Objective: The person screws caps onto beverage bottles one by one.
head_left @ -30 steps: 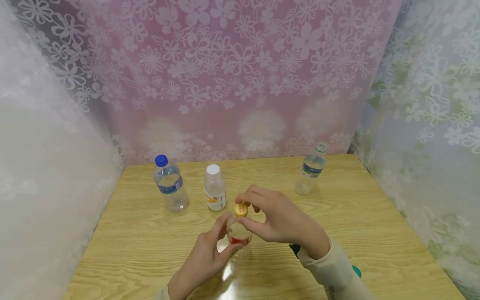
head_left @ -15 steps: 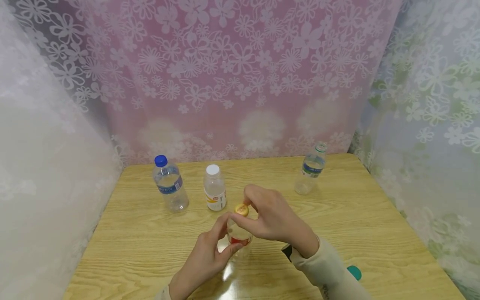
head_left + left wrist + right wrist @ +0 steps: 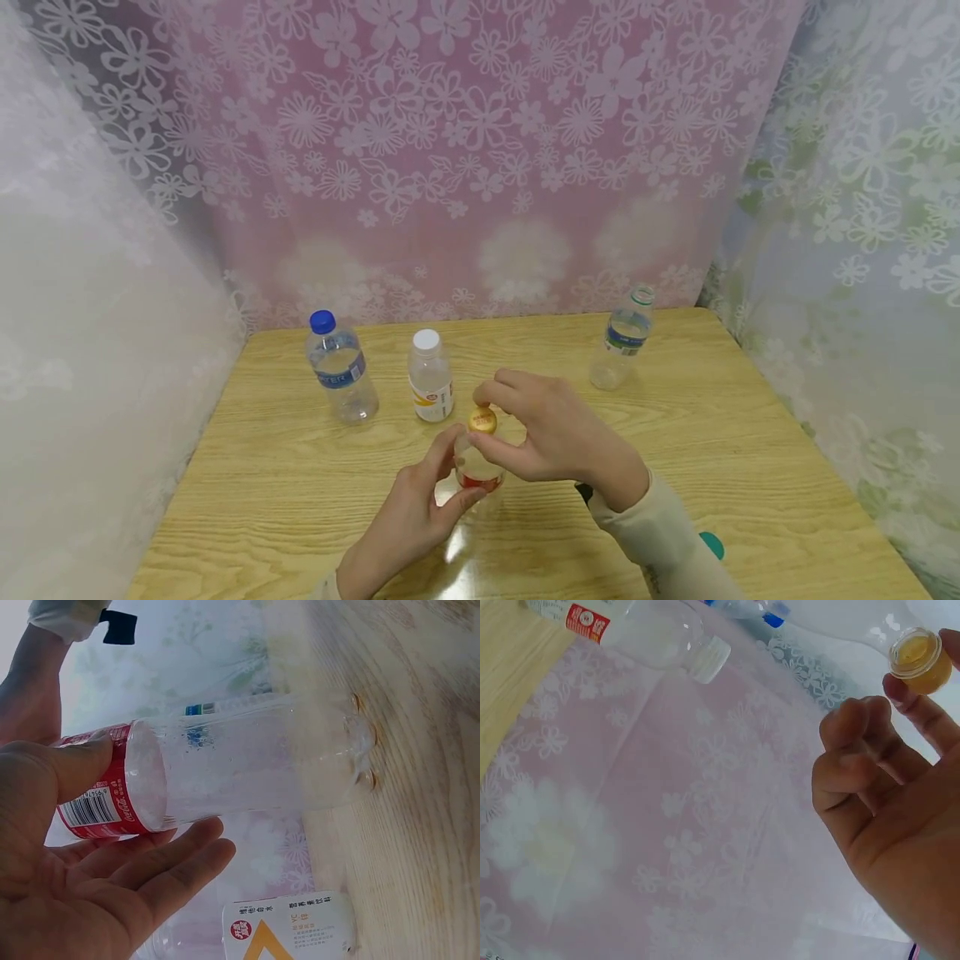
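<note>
A clear plastic Coca-Cola bottle [image 3: 240, 765] with a red label stands upright on the table near the middle. My left hand [image 3: 408, 504] grips it around the label, thumb on the near side and fingers behind. A yellow screw cap [image 3: 482, 420] sits at the bottle's mouth. My right hand [image 3: 551, 429] pinches that cap between thumb and index finger. In the right wrist view, the cap's [image 3: 932, 675] side shows below the clear neck ring, and the other fingers are loosely curled away from it.
A blue-capped water bottle [image 3: 341, 375] and a white-capped bottle [image 3: 431, 379] stand behind on the left of the wooden table [image 3: 300, 500]. At the back right is an uncapped bottle [image 3: 621, 342]. A green cap [image 3: 712, 545] lies beside my right sleeve [image 3: 652, 525].
My right hand has twisted around the cap, thumb swinging left and then back. The print on the cap has turned. My left hand and the bottle have stayed in place.
</note>
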A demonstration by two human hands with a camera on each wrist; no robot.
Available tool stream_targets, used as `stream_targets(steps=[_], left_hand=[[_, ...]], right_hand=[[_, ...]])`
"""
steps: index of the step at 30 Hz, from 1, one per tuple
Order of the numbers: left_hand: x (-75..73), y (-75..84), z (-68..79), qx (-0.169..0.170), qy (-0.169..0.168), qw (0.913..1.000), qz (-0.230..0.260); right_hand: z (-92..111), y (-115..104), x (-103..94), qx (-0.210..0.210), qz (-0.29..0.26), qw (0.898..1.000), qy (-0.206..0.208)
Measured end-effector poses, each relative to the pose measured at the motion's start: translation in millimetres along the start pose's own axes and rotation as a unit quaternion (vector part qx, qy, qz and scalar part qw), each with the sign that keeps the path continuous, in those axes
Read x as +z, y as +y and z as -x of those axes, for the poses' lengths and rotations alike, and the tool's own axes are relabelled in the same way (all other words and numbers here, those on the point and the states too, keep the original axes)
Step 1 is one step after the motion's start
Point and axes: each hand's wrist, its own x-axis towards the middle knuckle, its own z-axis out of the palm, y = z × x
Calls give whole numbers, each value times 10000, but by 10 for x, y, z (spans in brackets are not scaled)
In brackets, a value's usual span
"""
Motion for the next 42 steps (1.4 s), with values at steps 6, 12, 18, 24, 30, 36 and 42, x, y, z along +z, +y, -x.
stream_targets(steps=[6,12,18,24,30,36,42], left_hand=[[-14,6,-8,125,-92,9999,15],[-9,15,4,-43,-110,9999,-66],[3,13,10,-95,-127,9997,175],[9,26,11,-225,-99,9997,44],[12,17,13,-193,-135,9997,51],[15,2,19,-225,-154,9996,96],[12,8,3,-36,-176,9998,131]], right_hand=[[1,-20,-44,59,-37,9997,-226],[-17,-29,57,-35,6,10000,-6],[-11,-31,123,-24,237,9985,503],[11,-26,135,160,179,9978,610],[83,10,109,182,87,9993,307],[119,45,92,-62,-31,9994,325],[97,36,117,-142,-205,9986,463]])
